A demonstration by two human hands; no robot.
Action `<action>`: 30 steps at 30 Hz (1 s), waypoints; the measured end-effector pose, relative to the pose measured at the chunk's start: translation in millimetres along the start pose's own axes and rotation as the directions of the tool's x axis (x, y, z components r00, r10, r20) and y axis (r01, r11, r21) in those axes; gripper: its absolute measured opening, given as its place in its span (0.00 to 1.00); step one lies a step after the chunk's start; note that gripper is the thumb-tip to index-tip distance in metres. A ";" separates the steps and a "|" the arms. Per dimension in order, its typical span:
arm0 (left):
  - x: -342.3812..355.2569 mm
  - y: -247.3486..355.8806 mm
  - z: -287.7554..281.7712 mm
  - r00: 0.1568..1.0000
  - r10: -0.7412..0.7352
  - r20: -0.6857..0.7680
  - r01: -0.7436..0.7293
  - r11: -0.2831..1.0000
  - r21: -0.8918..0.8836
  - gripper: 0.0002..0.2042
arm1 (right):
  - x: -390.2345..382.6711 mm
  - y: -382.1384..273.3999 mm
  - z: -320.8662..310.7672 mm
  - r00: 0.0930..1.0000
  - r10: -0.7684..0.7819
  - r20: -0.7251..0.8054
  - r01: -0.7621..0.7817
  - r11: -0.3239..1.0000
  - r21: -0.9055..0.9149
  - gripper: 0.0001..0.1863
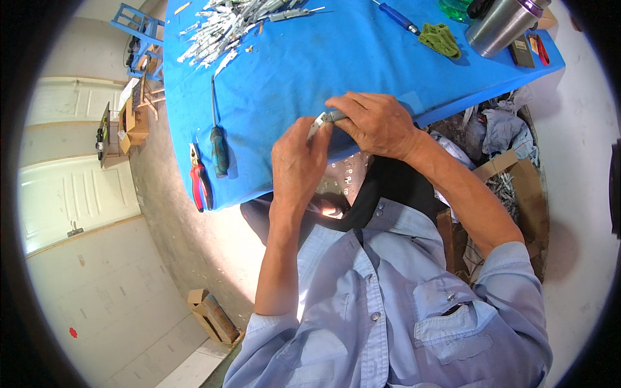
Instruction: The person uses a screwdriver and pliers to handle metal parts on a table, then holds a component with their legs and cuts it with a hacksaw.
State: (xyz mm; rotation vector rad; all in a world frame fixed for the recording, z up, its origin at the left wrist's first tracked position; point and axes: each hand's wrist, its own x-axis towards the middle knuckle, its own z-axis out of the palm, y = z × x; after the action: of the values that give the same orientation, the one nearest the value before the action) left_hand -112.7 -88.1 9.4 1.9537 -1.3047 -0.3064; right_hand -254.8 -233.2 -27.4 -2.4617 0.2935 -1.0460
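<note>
Close to the table's near edge, both hands hold one small slim part. My left hand (299, 158) is closed, pinching its white strip-like end (316, 125) between thumb and fingers. My right hand (381, 124) is closed around the grey end (334, 116), where the curled fingers cover much of it. What kind of part this is cannot be made out. Farther off lies a heap of slim white and grey parts (223, 31), similar in colour to the held one. A long screwdriver (219, 152) and red-handled pliers (201, 181) rest left of my left hand.
A blue cloth (291, 64) covers the table. At the far right are a blue-handled screwdriver (398, 17), a green rag (440, 41) and a steel flask (503, 29). An open cardboard box (529, 187) with scraps stands beside the table, below my right arm.
</note>
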 end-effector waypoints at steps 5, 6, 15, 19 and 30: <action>0.7 1.8 -6.3 1.000 -0.010 -0.027 0.013 0.995 0.096 0.12 | 1.2 -0.3 -0.3 1.000 0.002 0.015 -0.002 1.000 0.010 0.13; -0.2 3.7 -7.7 0.999 -0.032 -0.022 0.035 0.992 0.118 0.13 | 1.4 -0.7 -0.8 1.000 0.006 0.017 -0.006 1.000 0.008 0.13; -17.2 -8.3 -26.6 0.969 0.132 -0.211 -0.060 0.946 0.320 0.14 | 1.9 -3.2 -2.7 0.999 0.051 0.004 -0.051 0.998 0.022 0.14; -22.9 -17.7 -32.4 0.968 0.097 -0.233 -0.031 0.962 0.271 0.11 | 2.4 -2.9 -2.3 0.997 0.072 0.020 -0.073 0.997 0.019 0.15; -45.0 -39.6 -67.0 0.918 -0.060 -0.392 0.166 0.956 0.242 0.08 | 3.5 -6.2 -1.0 0.995 0.089 -0.045 -0.090 0.996 -0.017 0.12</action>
State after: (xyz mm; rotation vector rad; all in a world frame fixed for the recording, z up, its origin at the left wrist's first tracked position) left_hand -67.6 -10.9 18.8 2.1859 -1.0184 0.2062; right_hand -253.1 -229.4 -21.6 -2.4211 0.4259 -1.0648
